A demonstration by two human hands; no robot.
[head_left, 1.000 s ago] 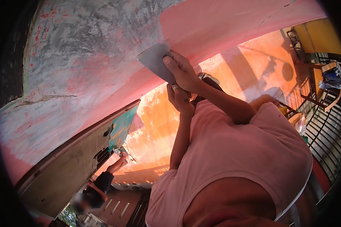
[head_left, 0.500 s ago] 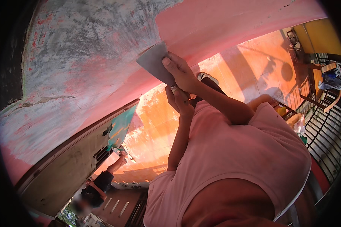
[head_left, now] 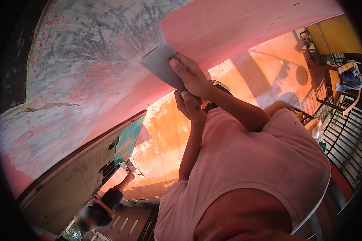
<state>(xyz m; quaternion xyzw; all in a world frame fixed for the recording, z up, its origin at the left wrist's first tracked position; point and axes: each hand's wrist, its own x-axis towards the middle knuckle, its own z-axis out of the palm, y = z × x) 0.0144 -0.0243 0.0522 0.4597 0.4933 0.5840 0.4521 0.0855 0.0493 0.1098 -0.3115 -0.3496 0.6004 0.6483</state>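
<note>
A putty knife with a wide grey blade (head_left: 161, 66) is between both my hands, its broad edge up against the wall (head_left: 96, 60). My left hand (head_left: 191, 107) is wrapped round its handle. Higher up, my right hand (head_left: 190, 74) grips the blade's side, thumb on the face toward me and the other fingers behind it. Around the blade the wall is grey-white and streaked, with patches of pink showing; smooth pink paint lies to its right. Whether the whole edge touches the wall, I cannot tell.
A brown-edged panel (head_left: 68, 180) with a teal cloth (head_left: 129, 138) is at lower left, where another person in dark clothes (head_left: 106, 203) is near it. An orange tiled floor (head_left: 165, 148) spreads below. At right are a wooden chair (head_left: 337, 86) with cloth and a black railing (head_left: 346, 140).
The blade has shifted slightly left and looks a little more bowed near its edge. Both hands keep their hold. The whole view has moved slightly.
</note>
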